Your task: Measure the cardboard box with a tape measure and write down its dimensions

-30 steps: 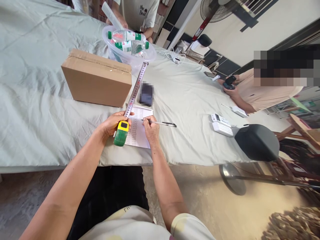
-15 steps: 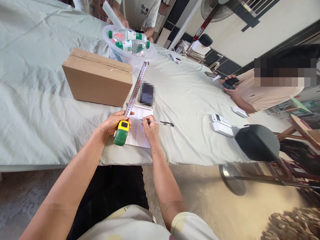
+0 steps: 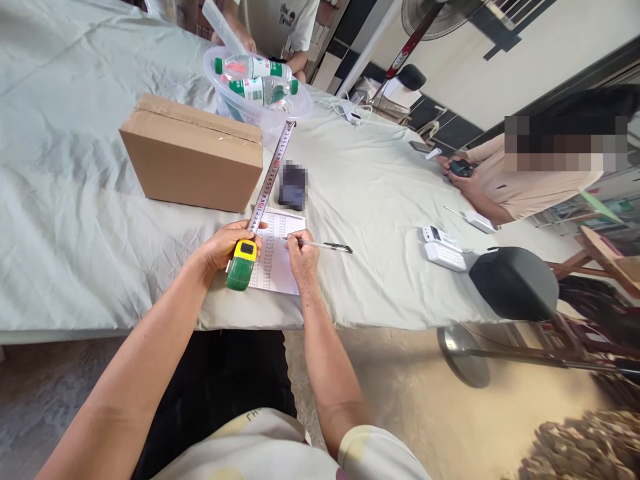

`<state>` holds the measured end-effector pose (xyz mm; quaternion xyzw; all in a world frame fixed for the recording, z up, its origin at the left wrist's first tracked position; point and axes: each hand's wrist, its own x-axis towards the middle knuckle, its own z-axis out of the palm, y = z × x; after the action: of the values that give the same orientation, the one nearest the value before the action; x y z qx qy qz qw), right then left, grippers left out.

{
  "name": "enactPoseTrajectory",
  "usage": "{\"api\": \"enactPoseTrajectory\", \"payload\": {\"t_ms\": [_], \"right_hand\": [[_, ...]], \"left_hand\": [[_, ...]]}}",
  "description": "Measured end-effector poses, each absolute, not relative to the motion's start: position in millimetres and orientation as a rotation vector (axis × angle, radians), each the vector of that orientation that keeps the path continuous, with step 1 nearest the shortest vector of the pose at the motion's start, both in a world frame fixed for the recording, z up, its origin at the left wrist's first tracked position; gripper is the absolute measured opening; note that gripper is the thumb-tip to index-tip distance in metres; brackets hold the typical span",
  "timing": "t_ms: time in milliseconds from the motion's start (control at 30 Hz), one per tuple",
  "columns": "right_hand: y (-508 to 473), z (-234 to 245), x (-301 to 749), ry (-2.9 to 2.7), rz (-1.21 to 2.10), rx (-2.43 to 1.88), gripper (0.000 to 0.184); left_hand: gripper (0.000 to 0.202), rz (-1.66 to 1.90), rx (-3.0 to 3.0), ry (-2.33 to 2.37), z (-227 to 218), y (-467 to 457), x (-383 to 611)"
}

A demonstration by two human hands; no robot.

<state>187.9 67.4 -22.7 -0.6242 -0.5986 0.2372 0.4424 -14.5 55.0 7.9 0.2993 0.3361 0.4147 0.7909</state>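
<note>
My left hand (image 3: 227,245) is closed on a green and yellow tape measure (image 3: 241,270), its blade pulled out away from me past the cardboard box (image 3: 193,160). Under the blade lies a sheet of paper (image 3: 283,270) with columns of handwritten figures. In my right hand (image 3: 304,257) a pen (image 3: 327,246) is pinched, its tip at the paper and its back end pointing right. The box stands just beyond my left hand, on the cloth-covered table (image 3: 370,280). A dark phone (image 3: 293,188), partly blurred out, lies beyond the paper.
Behind the box stands a clear plastic tub (image 3: 240,110) with water bottles (image 3: 263,90). A person (image 3: 270,23) is at the far side; another person (image 3: 530,180) at the right holds a dark device (image 3: 461,168). White devices (image 3: 443,250) and a black chair back (image 3: 515,283) are on the right.
The pen has tilted slightly in my right hand, its back end a little farther right. My left hand still holds the tape measure. The view has shifted slightly.
</note>
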Motion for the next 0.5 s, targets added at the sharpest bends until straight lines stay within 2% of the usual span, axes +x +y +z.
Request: {"api": "enactPoseTrajectory", "payload": {"t_ms": [233, 500], "right_hand": [[67.4, -22.1, 188.5, -1.499, 0.607, -1.545, 0.02], [68.7, -22.4, 188.0, -1.502, 0.614, -1.581, 0.018]], "left_hand": [[0.036, 0.885, 0.655, 0.705, 7.9, 56.3, -14.6], [0.046, 0.894, 0.648, 0.722, 10.3, 54.7, -13.7]]}}
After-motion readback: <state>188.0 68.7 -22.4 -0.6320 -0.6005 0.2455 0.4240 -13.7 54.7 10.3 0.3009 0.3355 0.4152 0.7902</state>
